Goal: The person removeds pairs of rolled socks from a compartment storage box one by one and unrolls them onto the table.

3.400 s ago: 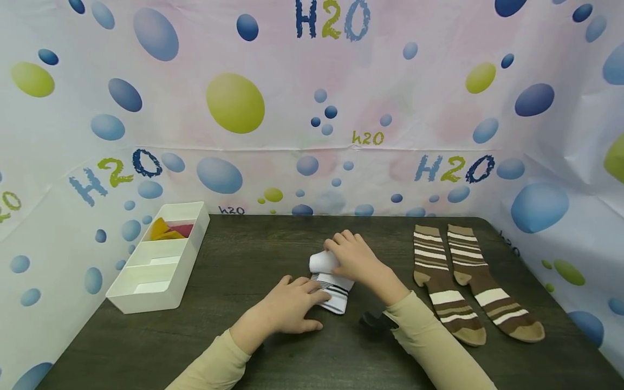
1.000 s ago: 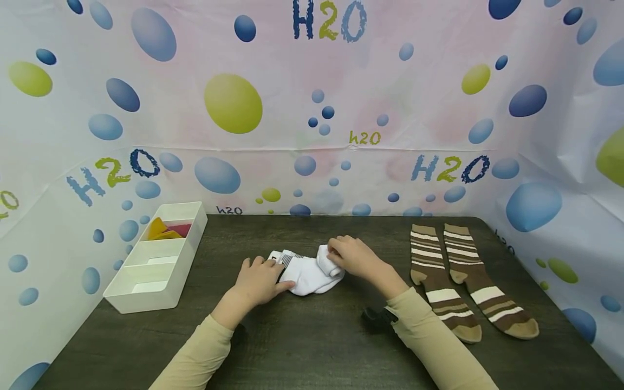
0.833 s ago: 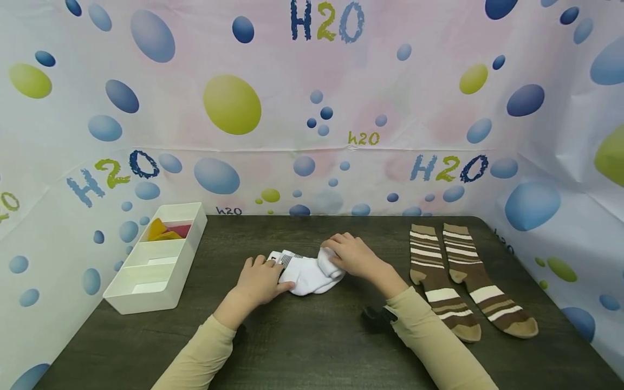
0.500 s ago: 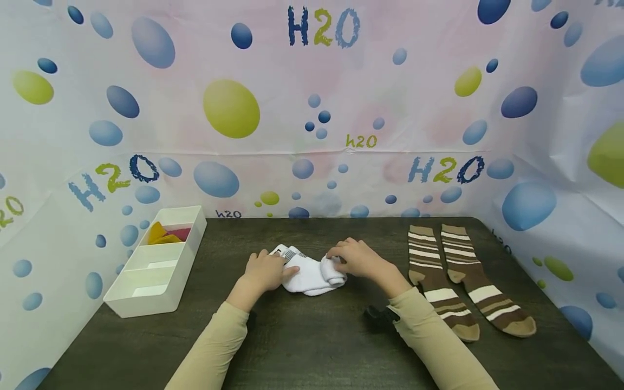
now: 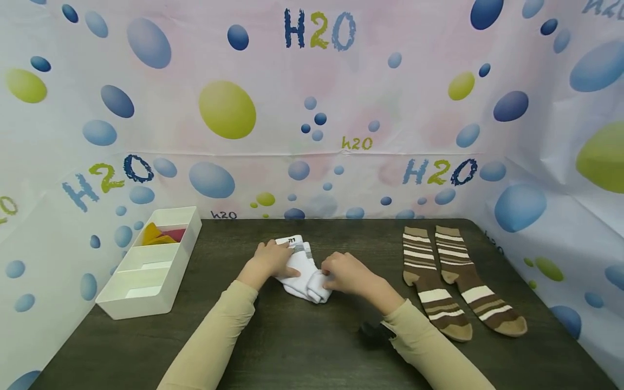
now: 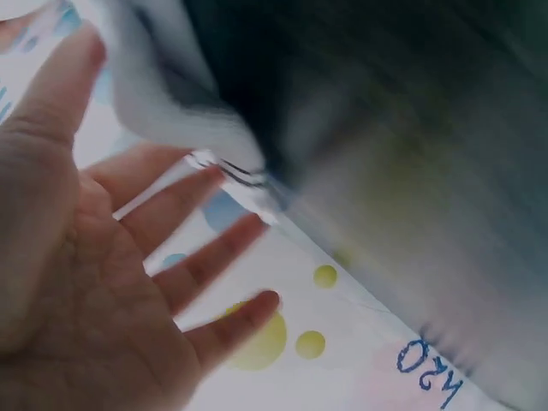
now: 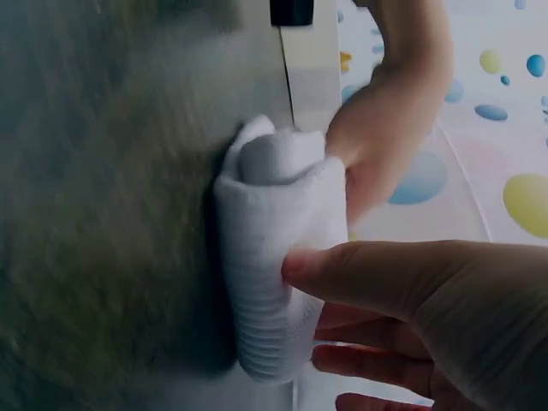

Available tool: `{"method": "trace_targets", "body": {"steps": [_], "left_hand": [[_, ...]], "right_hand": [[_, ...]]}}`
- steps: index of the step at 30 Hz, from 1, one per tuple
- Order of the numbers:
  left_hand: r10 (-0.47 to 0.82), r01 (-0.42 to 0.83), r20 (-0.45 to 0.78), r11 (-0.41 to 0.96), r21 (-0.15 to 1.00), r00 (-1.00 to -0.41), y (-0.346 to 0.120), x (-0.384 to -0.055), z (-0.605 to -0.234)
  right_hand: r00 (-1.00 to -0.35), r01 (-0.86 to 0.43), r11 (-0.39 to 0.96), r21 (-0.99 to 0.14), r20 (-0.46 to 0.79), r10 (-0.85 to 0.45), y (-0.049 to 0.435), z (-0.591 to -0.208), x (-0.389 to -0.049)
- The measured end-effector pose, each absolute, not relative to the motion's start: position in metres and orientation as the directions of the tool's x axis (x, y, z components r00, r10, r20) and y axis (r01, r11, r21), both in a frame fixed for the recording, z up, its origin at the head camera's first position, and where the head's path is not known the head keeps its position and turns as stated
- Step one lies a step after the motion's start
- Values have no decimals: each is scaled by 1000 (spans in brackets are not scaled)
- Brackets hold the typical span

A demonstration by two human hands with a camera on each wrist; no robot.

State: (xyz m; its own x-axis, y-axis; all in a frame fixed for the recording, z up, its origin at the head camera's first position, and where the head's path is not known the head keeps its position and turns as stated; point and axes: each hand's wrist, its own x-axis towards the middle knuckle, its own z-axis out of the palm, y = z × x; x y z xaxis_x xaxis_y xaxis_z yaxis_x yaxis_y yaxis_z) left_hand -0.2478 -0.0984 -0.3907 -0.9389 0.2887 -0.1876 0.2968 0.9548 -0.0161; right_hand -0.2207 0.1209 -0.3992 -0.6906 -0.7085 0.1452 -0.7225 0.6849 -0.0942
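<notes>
On the dark table (image 5: 302,352), white socks (image 5: 308,279) are laid, partly rolled, between the left hand (image 5: 270,261) and right hand (image 5: 348,273). By the left, fingers extended, the flat part (image 5: 303,264) is touched, not gripped; by the right, the roll (image 7: 265,223) is pinched. Even, snug turns are best made with the striped cuffs (image 5: 296,245) pressed flat. Coiled layers (image 7: 281,156), unclear in the head view, are shown by the right wrist view.
</notes>
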Motion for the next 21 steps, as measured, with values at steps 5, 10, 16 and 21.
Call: {"method": "trace_targets", "body": {"steps": [5, 10, 16, 21], "left_hand": [[376, 384, -240, 923, 16, -895, -105, -262, -394], [449, 463, -238, 886, -5, -861, -111, -270, -396], [513, 548, -240, 829, -114, -824, -115, -275, -397], [569, 609, -227, 772, -183, -790, -113, -279, -397]], "right_hand": [[-722, -690, 704, -169, 101, -684, 114, -401, -216], [-690, -724, 679, -122, 107, -716, 108, -403, -212], [-645, -762, 647, -11, 90, -758, 107, -405, -211], [-662, -749, 658, -77, 61, -747, 113, -405, -212]]}}
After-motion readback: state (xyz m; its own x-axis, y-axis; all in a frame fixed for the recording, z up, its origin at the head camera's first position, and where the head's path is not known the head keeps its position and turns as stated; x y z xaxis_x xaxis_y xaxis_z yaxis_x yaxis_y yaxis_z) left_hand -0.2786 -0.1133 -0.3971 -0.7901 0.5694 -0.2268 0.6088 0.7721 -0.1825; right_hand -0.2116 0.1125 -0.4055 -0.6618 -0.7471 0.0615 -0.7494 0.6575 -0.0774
